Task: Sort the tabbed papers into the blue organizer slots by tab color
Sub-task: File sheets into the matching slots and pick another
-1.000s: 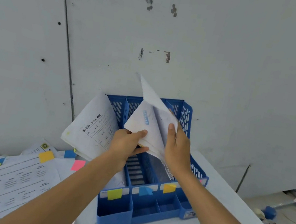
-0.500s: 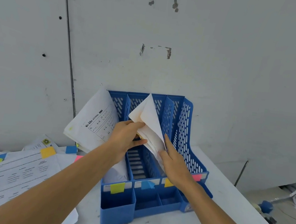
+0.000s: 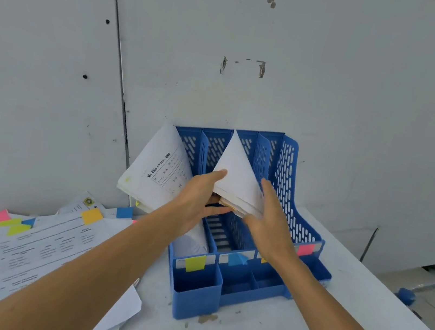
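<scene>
Left hand [image 3: 199, 200] pinch-tight on peaked white sheaf [image 3: 235, 173], right hand [image 3: 271, 224] flat-fingered against it.

The right hand [image 3: 268, 224] hides most of the third slot's label [image 3: 264, 260].

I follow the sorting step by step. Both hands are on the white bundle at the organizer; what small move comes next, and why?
Probably push the white bundle down into its slot. The left hand pinches its edge, the right hand lies flat against it, and it stands tilted, its corner as high as the back rim of the blue organizer.
</scene>
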